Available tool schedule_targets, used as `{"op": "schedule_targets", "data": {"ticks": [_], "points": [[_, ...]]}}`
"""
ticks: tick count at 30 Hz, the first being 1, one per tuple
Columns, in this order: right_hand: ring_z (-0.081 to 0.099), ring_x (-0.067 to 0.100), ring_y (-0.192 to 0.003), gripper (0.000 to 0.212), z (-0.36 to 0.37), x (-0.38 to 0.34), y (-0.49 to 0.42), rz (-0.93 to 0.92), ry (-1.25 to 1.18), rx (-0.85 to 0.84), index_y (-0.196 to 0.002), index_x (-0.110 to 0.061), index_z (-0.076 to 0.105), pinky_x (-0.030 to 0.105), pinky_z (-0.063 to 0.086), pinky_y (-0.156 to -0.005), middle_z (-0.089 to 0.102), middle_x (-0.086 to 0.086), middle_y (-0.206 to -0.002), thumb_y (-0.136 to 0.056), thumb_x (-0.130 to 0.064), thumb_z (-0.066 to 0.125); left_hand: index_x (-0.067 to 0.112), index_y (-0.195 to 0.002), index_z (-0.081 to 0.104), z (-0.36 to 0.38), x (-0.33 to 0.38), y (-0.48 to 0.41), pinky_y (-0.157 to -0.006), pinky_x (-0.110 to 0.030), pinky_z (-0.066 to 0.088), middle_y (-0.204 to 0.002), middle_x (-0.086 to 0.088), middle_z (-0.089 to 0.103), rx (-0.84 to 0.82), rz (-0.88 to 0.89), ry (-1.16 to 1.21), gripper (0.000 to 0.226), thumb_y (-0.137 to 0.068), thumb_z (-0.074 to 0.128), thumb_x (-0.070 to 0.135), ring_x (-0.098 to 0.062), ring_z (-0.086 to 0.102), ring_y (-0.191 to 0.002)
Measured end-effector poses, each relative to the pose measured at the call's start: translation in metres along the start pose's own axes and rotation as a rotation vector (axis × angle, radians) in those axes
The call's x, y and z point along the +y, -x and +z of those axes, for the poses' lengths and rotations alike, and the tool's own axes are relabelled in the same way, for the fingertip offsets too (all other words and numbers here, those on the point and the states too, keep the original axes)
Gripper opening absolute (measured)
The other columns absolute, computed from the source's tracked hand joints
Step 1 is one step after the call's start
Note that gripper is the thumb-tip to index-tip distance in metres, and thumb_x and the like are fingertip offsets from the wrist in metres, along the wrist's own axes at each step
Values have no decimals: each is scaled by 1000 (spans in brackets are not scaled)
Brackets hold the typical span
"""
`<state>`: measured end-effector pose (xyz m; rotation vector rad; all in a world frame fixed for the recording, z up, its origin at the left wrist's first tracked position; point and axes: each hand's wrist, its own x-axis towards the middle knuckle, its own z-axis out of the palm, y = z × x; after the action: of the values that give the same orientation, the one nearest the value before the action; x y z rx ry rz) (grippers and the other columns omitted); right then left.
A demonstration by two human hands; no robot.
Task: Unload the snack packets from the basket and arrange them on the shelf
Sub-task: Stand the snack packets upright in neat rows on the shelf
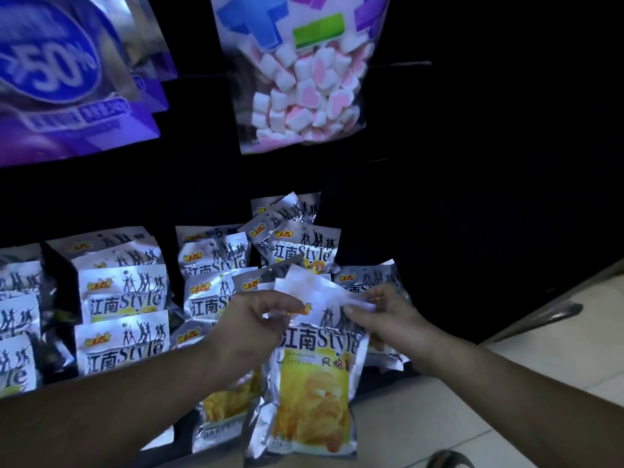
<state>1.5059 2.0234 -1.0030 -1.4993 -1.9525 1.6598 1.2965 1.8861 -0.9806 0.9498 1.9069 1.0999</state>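
Both my hands hold a silver snack packet (pixel 315 383) with a yellow chip picture, hanging upright in front of the low shelf. My left hand (pixel 251 327) pinches its top left corner, my right hand (pixel 381 315) pinches its top right corner. More packets seem bunched behind it in the same grip, and another (pixel 223 417) hangs lower left. Rows of the same silver packets (pixel 123 298) stand on the dark shelf to the left, and a looser pile (pixel 297 241) leans behind my hands. The basket is not clearly in view.
A bag of pink and white marshmallows (pixel 300 86) hangs above the shelf, with purple "-50%" bags (pixel 60 79) hanging at upper left. Pale floor tiles (pixel 557 349) lie at lower right. A dark curved object (pixel 445 459) shows at the bottom edge.
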Motion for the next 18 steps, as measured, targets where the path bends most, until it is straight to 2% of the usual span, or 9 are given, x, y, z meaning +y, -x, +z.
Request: {"op": "schedule_targets", "data": {"ticks": [2,4,7,9,10,12,15,16,18], "points": [[64,19,-100,60,10,-15,21,42,-88,61,-123,-35,44,38,52,-83,60,-2,-117,-80,-57,78,25,-84,83,-4,12,10,-68,-10,53,-94,17,78,-40,20,35,36,-93,66,-5,2,72,-93],[65,18,-103,62,17,-28,42,25,-183,130,-128,-31,41,37,55,-83,61,-2,-119,-82,-50,79,14,-82,80,-9,21,17,-67,-7,49,-83,12,77,-55,40,52,30,-92,64,-9,6,70,-81],[67,17,-98,59,18,-42,61,-41,-205,245,-120,-30,40,38,57,-82,63,-1,-111,-81,-40,83,15,-70,74,-17,28,24,-62,-13,47,-74,3,73,-51,30,81,35,-90,64,-11,0,66,-65],[69,16,-95,70,14,-48,65,-46,-259,296,-122,-30,38,40,58,-85,63,-4,-110,-75,-34,90,12,-72,71,-17,31,26,-49,-20,44,-73,-12,69,-62,-16,129,30,-93,62,-8,-10,60,-46],[71,16,-93,74,12,-51,67,-43,-311,307,-123,-29,38,39,58,-81,64,-4,-110,-72,-32,92,9,-75,70,-17,34,26,-43,-21,40,-72,-18,66,-57,-40,158,26,-94,61,-7,-15,56,-40],[73,14,-85,71,12,-58,74,-82,-363,346,-118,-25,37,38,60,-73,68,0,-105,-73,-27,91,7,-75,69,-14,42,26,-46,-20,41,-68,-8,67,-44,-52,214,25,-94,62,-7,-16,57,-46],[68,9,-74,50,13,-62,82,-268,-213,418,-104,-26,37,46,60,-71,63,-6,-92,-83,-20,82,12,-73,71,-8,54,25,-74,-17,51,-74,4,75,-33,-50,299,28,-91,65,-8,-1,72,-76],[68,9,-76,46,15,-61,84,-300,-185,408,-102,-27,39,48,60,-74,64,-6,-90,-85,-18,80,12,-74,71,-7,55,23,-77,-17,51,-77,3,77,-30,-51,319,27,-91,66,-7,0,72,-82],[72,10,-83,46,15,-61,89,-288,-246,361,-108,-29,42,49,61,-79,69,-8,-96,-85,-17,80,11,-76,71,-2,58,22,-73,-15,51,-74,5,76,-20,-43,343,23,-91,67,-7,0,72,-78]]}}
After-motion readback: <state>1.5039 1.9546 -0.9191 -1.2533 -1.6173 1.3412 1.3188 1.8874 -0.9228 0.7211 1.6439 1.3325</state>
